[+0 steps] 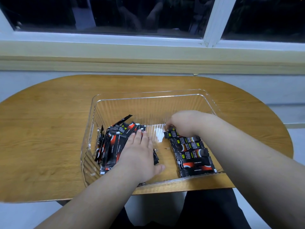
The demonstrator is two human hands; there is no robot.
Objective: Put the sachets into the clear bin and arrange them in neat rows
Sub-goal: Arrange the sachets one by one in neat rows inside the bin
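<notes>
Black sachets (191, 153) in clear bin (148, 93), print illegible, left hand (140, 151) flat on pile (112, 146), right hand (183, 123) pinching sachet (170, 134)

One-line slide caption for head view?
In the clear bin, left hand rests on the loose sachet pile; right hand pinches a sachet at the row's far end.

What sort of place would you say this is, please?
Probably an indoor room, home or office: a wooden table stands under a white-framed window, dark outside, with a clear bin of sachets on it.
</notes>
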